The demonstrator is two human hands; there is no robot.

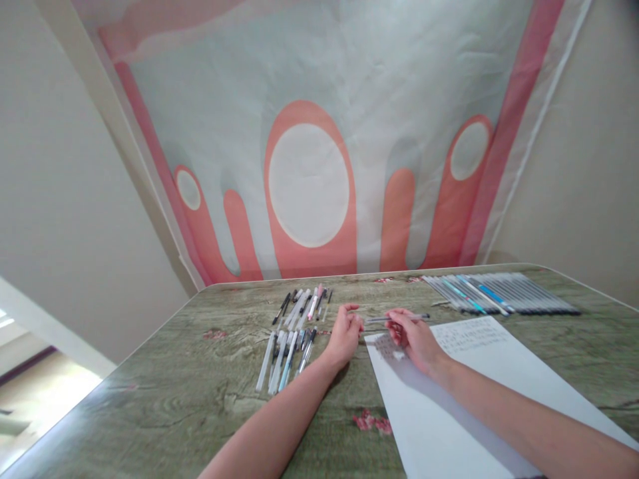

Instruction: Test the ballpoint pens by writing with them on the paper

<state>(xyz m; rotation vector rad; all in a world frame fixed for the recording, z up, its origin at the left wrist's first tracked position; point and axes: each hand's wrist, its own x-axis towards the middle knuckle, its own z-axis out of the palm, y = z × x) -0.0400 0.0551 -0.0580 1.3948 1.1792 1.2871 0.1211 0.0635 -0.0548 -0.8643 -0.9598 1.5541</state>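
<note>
My right hand (407, 336) is closed around a slim pen (374, 319), which lies nearly level across the fingers and points left. Beneath this hand is a large white sheet of paper (449, 406) with rows of handwriting along its top part. A small white scrap (399, 355) shows on the sheet just under the fingers. My left hand (345, 336) is beside the sheet's left edge, fingers curled, close to the pen's left end. Whatever is between the left fingers is too small to make out.
Two loose groups of pens lie left of my hands, an upper group (301, 306) and a lower group (282, 362). A long row of grey pens (539, 295), with several blue ones among them, stretches across the wood-patterned table (200, 379) at the back right. A pink-and-grey backdrop (309, 186) rises behind.
</note>
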